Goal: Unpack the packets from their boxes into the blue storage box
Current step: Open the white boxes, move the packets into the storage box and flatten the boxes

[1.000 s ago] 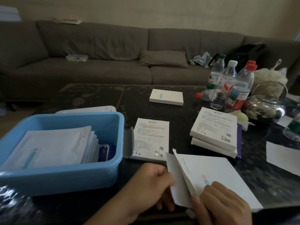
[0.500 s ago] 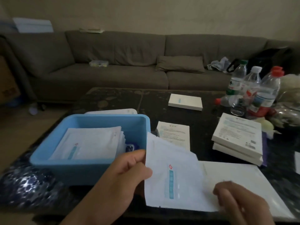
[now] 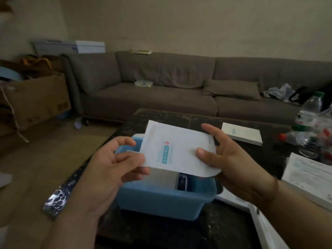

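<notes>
A: What has changed since half a second ago?

B: The white packet [image 3: 177,151] was low in the frame, beside the blue storage box [image 3: 161,200] and pinched by the left hand [image 3: 115,169] alone. Now it sits at frame centre, held in the air directly over the box, and both hands have it. The right hand [image 3: 231,164], which hovered near an opened white box at lower right, has come up to the packet's right edge.

A: How do the fingers lie?

B: The left thumb and curled fingers pinch the packet's left edge. The right thumb presses on its face with fingers behind it, the forefinger stretched out along the top edge.

A: And inside the box?

B: Pale packets already lie in it, with a dark item at their right end.

A: The surface?

B: A dark, mottled table [image 3: 179,230]. The view has swung left, so at right only part of the stacked white boxes [image 3: 309,177] shows, with plastic bottles [image 3: 310,121] above them and a single flat white box [image 3: 241,133] further back.

A: The room?

B: A grey-brown sofa [image 3: 161,83] spans the middle, a cushion [image 3: 231,88] on its seat. A cardboard carton [image 3: 36,99] stands at left on the wooden floor.
</notes>
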`<state>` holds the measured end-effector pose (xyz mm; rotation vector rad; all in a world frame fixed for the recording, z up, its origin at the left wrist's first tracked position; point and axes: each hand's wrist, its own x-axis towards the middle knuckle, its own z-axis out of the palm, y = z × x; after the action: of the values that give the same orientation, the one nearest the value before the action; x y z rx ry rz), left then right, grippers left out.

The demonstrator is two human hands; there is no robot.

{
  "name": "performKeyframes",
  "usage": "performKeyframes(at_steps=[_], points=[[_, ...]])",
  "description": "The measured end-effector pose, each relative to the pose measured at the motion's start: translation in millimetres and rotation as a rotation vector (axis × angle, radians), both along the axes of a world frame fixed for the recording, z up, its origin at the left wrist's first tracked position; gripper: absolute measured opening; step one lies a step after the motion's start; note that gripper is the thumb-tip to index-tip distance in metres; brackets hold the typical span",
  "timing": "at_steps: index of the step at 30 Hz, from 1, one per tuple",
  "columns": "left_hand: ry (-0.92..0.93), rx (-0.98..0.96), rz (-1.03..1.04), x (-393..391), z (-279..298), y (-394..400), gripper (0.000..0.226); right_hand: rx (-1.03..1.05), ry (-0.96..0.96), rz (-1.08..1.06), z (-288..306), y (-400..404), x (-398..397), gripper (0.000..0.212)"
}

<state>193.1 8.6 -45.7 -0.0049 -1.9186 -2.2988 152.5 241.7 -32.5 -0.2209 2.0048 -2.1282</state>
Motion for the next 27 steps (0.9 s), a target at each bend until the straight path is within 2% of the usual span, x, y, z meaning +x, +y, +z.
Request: performKeyframes(at_steps=[3, 6, 7, 9, 12, 17, 21, 24, 27], points=[[0.0, -0.062, 0.099, -3.3, -5.4, -22.7, 0.036, 0.079, -0.054, 0.065, -5.5, -18.0, -17.7, 0.067], [0.024, -0.187, 0.314, -7.4, -12.0, -42.4, 0.014, 0.188, -0.066, 0.099, -12.9, -32.2, -28.7, 0.07], [0.033, -0.19, 0.386, -8.6, -13.6, -47.3, 0.008, 0.245, -0.05, 0.1, -16.1, -35.9, -30.7, 0.071], [0.051, -0.153, 0.477, -10.3, -15.1, -52.0, 0.012, 0.355, -0.018, 0.091, -20.8, -43.5, -32.7, 0.071], [0.049, -0.106, 0.481, -9.9, -15.1, -49.8, 0.015, 0.437, -0.019, 0.084, -26.4, -53.3, -34.3, 0.07], [0.045, -0.173, 0.451, -7.3, -13.6, -41.4, 0.011, 0.524, -0.009, 0.076, -36.1, -65.5, -33.5, 0.074], [0.142, -0.491, 0.459, -7.0, -18.5, -26.5, 0.004, 0.693, 0.024, 0.102, -26.9, -70.0, -30.7, 0.075], [0.184, -0.764, 0.383, -5.1, -23.1, -13.5, 0.005, 0.96, 0.028, 0.244, -10.8, -72.2, -29.4, 0.082], [0.161, -1.014, 0.298, -2.7, -23.0, -6.1, 0.01, 1.195, 0.09, 0.293, 1.8, -71.8, -30.7, 0.085]])
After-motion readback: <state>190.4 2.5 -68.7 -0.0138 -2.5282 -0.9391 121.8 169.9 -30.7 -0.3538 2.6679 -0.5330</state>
